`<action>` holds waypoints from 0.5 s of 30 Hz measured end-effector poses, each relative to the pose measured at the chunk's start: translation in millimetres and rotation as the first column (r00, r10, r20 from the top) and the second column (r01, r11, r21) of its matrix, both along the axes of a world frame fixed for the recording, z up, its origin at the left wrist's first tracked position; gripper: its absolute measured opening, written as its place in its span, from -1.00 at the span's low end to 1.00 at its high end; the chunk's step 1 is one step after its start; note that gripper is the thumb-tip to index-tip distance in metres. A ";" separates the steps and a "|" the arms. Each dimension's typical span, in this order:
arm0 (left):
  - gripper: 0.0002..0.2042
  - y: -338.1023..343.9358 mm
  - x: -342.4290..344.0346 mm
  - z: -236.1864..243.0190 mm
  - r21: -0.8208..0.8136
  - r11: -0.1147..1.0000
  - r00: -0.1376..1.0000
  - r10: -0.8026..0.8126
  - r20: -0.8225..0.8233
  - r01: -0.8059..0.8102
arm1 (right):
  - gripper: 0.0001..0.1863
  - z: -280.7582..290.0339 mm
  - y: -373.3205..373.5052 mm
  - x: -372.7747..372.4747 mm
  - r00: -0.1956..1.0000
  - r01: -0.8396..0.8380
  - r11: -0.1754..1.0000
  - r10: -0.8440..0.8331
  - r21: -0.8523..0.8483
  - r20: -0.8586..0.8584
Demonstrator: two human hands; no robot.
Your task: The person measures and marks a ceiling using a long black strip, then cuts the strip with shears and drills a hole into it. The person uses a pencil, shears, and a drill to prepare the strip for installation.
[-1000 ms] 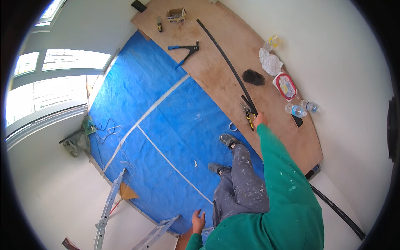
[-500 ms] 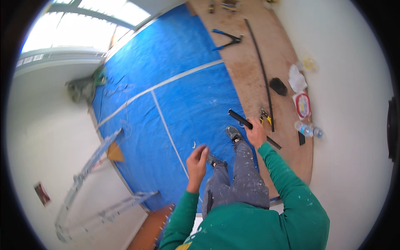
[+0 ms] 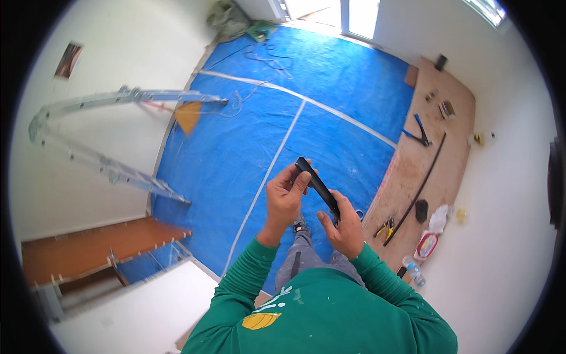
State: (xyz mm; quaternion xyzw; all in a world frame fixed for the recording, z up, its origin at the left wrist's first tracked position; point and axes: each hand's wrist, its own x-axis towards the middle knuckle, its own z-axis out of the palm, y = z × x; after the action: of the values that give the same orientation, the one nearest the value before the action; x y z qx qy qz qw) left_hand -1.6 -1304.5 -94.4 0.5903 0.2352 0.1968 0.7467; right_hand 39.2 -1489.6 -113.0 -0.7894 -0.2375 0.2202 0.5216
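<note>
A short black strip (image 3: 321,189), like a cut piece of trim or channel, is held in front of my body between both hands. My left hand (image 3: 284,197) pinches its upper end, thumb on top. Around the lower end, my right hand (image 3: 348,231) is closed, its thumb apart from the strip. The strip tilts down toward the right. To the right, a long thin black strip (image 3: 421,189) lies on the brown covering. Beside its near end are yellow-handled pliers (image 3: 386,226). A blue-handled cutting tool (image 3: 420,133) rests farther away.
Blue sheeting (image 3: 336,130) with pale tape lines covers the floor. A folding ladder (image 3: 135,97) stands at the left wall. On the brown covering (image 3: 407,171) lie a black wad (image 3: 421,210), a wipes pack (image 3: 425,245) and plastic bottles (image 3: 414,271). Cables (image 3: 268,59) trail at the back.
My left hand has come up and taken hold of the short strip's end, which only my right hand held before. The whole view has turned toward the right.
</note>
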 end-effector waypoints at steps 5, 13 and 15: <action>-0.65 64.6 -59.6 19.7 -0.103 0.986 0.987 0.141 0.078 -0.133 | -0.48 44.5 50.1 -28.9 0.961 -0.276 0.958 0.276 0.081 0.011; -0.64 93.1 -111.1 27.0 -0.114 0.934 0.928 0.351 0.128 -0.338 | -0.51 37.8 112.7 -81.8 0.917 -0.356 0.930 0.330 0.088 0.225; -0.64 87.5 -115.3 22.6 -0.079 0.923 0.915 0.383 0.128 -0.376 | -0.50 27.1 123.9 -96.6 0.919 -0.345 0.934 0.316 0.095 0.234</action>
State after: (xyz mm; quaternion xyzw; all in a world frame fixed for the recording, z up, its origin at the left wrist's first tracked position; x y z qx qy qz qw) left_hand -116.9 -1216.9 -71.8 0.4982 0.2970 0.3729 0.7243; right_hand -57.4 -1365.8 -85.9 -0.7198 -0.4370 0.2020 0.5001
